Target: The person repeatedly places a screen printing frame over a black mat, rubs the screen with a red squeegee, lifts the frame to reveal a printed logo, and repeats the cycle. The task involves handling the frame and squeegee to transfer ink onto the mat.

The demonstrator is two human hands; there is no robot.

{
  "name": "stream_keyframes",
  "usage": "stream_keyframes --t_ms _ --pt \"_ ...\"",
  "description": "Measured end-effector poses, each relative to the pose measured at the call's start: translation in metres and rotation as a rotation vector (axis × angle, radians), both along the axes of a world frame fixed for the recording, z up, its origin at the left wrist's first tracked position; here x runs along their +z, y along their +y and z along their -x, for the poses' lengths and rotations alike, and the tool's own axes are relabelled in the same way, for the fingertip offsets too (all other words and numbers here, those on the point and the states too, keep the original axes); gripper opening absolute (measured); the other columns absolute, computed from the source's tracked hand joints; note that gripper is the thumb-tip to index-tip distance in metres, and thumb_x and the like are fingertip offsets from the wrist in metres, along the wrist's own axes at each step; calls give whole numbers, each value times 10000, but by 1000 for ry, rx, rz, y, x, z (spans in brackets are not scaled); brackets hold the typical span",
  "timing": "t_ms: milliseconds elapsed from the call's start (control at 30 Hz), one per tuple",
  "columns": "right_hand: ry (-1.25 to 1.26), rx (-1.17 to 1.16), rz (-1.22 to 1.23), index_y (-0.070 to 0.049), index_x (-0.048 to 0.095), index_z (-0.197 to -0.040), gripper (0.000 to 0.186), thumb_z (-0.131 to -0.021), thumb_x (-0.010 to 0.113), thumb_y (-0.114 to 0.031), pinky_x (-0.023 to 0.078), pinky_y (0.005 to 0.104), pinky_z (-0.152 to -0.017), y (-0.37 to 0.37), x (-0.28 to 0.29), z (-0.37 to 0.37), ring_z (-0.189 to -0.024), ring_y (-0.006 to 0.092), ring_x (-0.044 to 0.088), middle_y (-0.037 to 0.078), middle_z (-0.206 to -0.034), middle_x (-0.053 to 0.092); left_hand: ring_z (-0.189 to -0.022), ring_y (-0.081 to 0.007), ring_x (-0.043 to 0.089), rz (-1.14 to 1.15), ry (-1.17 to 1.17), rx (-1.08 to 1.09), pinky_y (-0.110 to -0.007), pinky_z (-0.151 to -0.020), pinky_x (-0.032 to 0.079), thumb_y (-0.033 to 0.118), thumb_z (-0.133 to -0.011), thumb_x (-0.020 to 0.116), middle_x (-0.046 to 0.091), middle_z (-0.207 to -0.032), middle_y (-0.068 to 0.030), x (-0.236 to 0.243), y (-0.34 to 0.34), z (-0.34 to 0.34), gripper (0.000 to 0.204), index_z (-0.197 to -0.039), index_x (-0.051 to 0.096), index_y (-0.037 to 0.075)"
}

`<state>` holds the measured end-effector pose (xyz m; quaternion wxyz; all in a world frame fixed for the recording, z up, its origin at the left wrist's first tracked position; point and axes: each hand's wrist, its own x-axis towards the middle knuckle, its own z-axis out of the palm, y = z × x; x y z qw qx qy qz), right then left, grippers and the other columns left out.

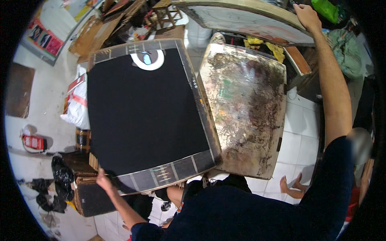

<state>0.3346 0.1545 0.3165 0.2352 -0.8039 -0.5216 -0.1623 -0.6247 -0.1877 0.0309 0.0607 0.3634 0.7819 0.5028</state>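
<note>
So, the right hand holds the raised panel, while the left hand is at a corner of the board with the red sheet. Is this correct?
No: the sheet is black, not red, as the head view shows. The right hand holds the raised panel, and the left hand is at a corner of the board.

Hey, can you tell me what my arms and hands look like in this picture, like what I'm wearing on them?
Your left hand and right hand are bare, with no gloves visible. The right sleeve and left sleeve are plain and very dark blue, leaving the forearms uncovered. No watch or bracelet shows.
</note>
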Motion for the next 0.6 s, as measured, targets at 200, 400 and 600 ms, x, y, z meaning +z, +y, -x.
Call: stream_keyframes --t_ms 200,400,600 --pt "80 -66 -168 -63 776 -951 409 -896 587 -422 549 489 -849 -35 -6 46 -948 417 709 225 -964 737 -603 -74 348 280 -243 -160 -314 -536 258 260 -1029 617 428 -620 67 -118 61 -124 449 -639 475 88" --pt "55 -82 -175 -32 763 -960 417 -933 597 -413 539 482 -864 -49 -17 61 -953 423 706 249 -965 727 -764 -161 569 445 -206 -492 -374 -721 480 329 -1032 593 688 -786 -86 -168 104 -207 427 -907 709 -62" --pt "34 -92 -150 -43 765 -984 446 -946 557 -435 539 489 -885 -51 -17 65 -977 431 703 255 -999 723 -757 -197 568 512 -232 -692 -387 -738 493 418 -951 728 680 -798 -129 -174 125 -288 491 -956 690 -72"
